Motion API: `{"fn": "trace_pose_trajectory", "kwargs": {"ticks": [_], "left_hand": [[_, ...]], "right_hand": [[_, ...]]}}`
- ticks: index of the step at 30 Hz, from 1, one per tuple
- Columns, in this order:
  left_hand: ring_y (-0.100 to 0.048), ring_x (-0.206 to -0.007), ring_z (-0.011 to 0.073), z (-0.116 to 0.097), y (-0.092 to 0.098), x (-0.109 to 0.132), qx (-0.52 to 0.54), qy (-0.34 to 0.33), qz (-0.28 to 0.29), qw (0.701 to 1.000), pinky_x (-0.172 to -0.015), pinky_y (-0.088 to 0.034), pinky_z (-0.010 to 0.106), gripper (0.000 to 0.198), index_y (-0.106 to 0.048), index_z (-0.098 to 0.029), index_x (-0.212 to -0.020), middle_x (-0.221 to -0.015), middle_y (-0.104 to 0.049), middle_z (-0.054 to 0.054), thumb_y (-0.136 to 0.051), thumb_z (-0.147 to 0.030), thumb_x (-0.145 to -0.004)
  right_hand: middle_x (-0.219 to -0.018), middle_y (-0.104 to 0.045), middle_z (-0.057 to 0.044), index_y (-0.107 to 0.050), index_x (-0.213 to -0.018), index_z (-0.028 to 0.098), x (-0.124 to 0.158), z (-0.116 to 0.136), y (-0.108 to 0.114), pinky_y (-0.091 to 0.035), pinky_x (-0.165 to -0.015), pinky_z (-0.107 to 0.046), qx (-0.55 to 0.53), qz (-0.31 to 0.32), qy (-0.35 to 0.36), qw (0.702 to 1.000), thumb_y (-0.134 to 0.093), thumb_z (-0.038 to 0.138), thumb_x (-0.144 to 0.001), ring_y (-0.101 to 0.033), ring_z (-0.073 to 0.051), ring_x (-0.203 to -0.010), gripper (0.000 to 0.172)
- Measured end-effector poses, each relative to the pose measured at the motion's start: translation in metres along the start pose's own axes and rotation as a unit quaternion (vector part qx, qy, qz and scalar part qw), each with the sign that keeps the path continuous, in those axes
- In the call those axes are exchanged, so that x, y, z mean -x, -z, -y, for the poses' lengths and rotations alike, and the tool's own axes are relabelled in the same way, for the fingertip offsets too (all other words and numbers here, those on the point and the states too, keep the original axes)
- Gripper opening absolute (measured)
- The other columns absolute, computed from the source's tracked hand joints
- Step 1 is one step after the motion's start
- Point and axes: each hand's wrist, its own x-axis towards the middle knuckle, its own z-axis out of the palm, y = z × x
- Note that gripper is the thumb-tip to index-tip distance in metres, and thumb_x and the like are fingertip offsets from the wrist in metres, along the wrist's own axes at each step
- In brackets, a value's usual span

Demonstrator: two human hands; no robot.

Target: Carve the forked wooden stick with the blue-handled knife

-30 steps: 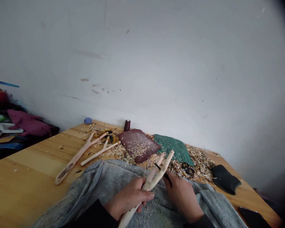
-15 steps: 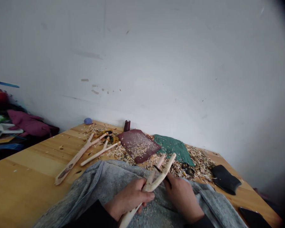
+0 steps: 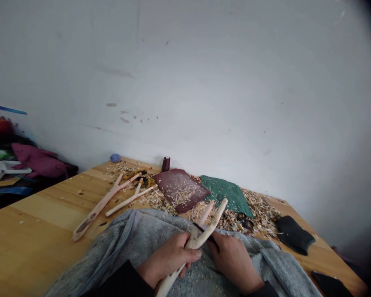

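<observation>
My left hand (image 3: 173,255) is wrapped round the handle of a peeled, Y-shaped wooden fork (image 3: 214,220), just below where its two prongs split. The prongs point up and away from me. My right hand (image 3: 233,260) is closed on the dark handle of a knife (image 3: 198,227). Its thin dark blade passes between the prongs, low down near the crotch; whether the edge touches the wood I cannot tell. Under both hands lies a grey cloth (image 3: 145,231), sprinkled with fine shavings.
Two more wooden forks, a large one (image 3: 103,202) and a small one (image 3: 131,200), lie left on the wooden table (image 3: 34,231). Behind are a maroon sheet (image 3: 181,187), a thread spool (image 3: 166,164), a green sheet (image 3: 224,192) and wood shavings (image 3: 259,210). A black pad (image 3: 293,235) and phone (image 3: 330,284) lie right.
My right hand has moved slightly left and down toward me, bringing the knife blade lower toward the fork's crotch. My left hand keeps its hold in nearly the same place.
</observation>
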Motion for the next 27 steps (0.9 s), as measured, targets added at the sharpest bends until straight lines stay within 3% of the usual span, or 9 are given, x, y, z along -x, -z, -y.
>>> {"fn": "trace_pose_trajectory", "kwargs": {"ticks": [5,7,13,15,21,27], "left_hand": [[-0.043,-0.042,0.0071,-0.002,0.0,0.004,0.018,-0.005,0.014,1.0,-0.044,-0.034,0.022,0.023,-0.053,-0.021,-0.096,-0.063,-0.052,-0.008,-0.061,-0.035,-0.078],[-0.043,-0.041,0.0071,-0.003,0.0,0.004,0.02,0.0,0.012,1.0,-0.043,-0.033,0.022,0.022,-0.053,-0.021,-0.095,-0.063,-0.052,-0.008,-0.061,-0.033,-0.078],[-0.043,-0.041,0.0074,-0.005,0.0,0.002,0.001,0.016,0.002,1.0,-0.042,-0.033,0.022,0.019,-0.052,-0.022,-0.091,-0.061,-0.052,-0.008,-0.061,-0.033,-0.078],[-0.044,-0.041,0.0074,-0.006,0.0,0.003,0.0,0.011,0.005,1.0,-0.042,-0.033,0.022,0.021,-0.053,-0.022,-0.092,-0.061,-0.052,-0.008,-0.062,-0.034,-0.077],[-0.044,-0.043,0.0068,-0.007,0.0,0.006,0.004,0.002,0.002,1.0,-0.044,-0.034,0.021,0.022,-0.053,-0.021,-0.093,-0.064,-0.054,-0.008,-0.061,-0.035,-0.078],[-0.045,-0.042,0.0082,-0.002,0.0,0.002,-0.019,0.021,-0.01,1.0,-0.043,-0.035,0.022,0.019,-0.052,-0.022,-0.086,-0.061,-0.054,-0.007,-0.059,-0.037,-0.079]], "right_hand": [[-0.091,-0.077,-0.01,-0.068,-0.106,0.023,-0.007,-0.016,0.005,-0.041,-0.062,-0.029,0.07,-0.03,-0.13,0.989,-0.037,0.035,-0.104,-0.074,-0.027,-0.081,0.033],[-0.092,-0.077,-0.009,-0.069,-0.106,0.024,-0.007,-0.013,0.004,-0.042,-0.063,-0.028,0.065,-0.018,-0.111,0.992,-0.039,0.033,-0.104,-0.074,-0.026,-0.082,0.031],[-0.097,-0.078,-0.003,-0.071,-0.104,0.026,0.002,0.007,0.0,-0.042,-0.071,-0.025,-0.018,0.015,0.033,0.999,-0.049,0.024,-0.098,-0.074,-0.021,-0.091,0.022],[-0.097,-0.078,-0.004,-0.071,-0.104,0.026,0.002,0.004,0.001,-0.042,-0.071,-0.024,-0.018,0.007,0.023,1.0,-0.048,0.025,-0.099,-0.074,-0.021,-0.09,0.024],[-0.093,-0.077,-0.01,-0.068,-0.106,0.023,-0.007,-0.015,0.005,-0.043,-0.065,-0.03,0.069,-0.015,-0.124,0.99,-0.039,0.036,-0.104,-0.074,-0.027,-0.084,0.032],[-0.096,-0.077,-0.008,-0.069,-0.103,0.023,-0.001,0.0,-0.003,-0.043,-0.07,-0.029,0.037,0.025,-0.018,0.999,-0.044,0.022,-0.099,-0.074,-0.025,-0.089,0.026]]}}
